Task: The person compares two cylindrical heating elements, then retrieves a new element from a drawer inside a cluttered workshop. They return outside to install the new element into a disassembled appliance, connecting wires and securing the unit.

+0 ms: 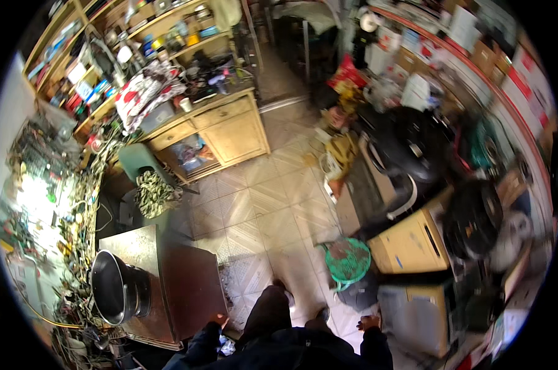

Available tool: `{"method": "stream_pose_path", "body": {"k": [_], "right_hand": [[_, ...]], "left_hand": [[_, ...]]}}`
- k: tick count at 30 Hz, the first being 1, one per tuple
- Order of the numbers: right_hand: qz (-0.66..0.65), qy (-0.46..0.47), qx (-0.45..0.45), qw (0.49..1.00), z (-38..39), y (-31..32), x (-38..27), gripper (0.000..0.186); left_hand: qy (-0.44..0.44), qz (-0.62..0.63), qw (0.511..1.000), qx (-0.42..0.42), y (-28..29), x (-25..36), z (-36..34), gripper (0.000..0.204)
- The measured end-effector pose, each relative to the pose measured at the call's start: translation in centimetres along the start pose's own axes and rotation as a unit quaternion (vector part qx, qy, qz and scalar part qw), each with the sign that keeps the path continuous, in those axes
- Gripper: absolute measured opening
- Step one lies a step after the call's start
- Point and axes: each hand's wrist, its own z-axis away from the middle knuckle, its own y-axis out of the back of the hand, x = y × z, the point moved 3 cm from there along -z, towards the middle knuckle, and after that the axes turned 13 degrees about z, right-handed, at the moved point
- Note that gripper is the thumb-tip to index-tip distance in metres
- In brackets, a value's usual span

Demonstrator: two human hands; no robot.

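My left hand hangs beside the dark brown metal cabinet, its fingers loosely bent and apparently empty. A black round pan-like vessel rests on that cabinet. My right hand hangs at the lower right, fingers loosely curled and apart, with nothing visible in them. Just beyond it stand a green plastic basket with dirty contents and a dark bucket under it. Whether either hand touches anything is unclear. My legs and feet show on the tiles between the hands.
Tiled floor runs ahead toward a doorway. A cluttered workbench lines the left, with a chair beside it. A wooden cabinet and crowded shelves stand behind. Black bulky items, boxes and a pale wooden cabinet crowd the right.
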Motion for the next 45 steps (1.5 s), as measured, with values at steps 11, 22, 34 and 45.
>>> {"method": "stream_pose_path", "body": {"k": [11,22,34,45], "right_hand": [[0.090,0.011,-0.034,0.995,-16.5,-12.5,-56.0,0.011],[-0.259,0.118,-0.321,0.903,-37.0,-47.0,-113.0,0.027],[-0.428,-0.002,-0.222,0.876,-48.1,-63.9,-134.6,0.031],[-0.439,-0.012,-0.224,0.870,-46.8,-61.9,-122.9,0.025]], "left_hand": [[-0.092,-0.167,0.982,0.004,10.4,10.4,-19.6,0.043],[-0.108,0.417,0.887,0.168,21.9,38.4,-30.6,0.030],[0.315,0.474,0.813,0.121,5.8,33.6,-22.1,0.058],[0.208,0.491,0.828,0.172,10.5,38.6,-24.5,0.034]]}}
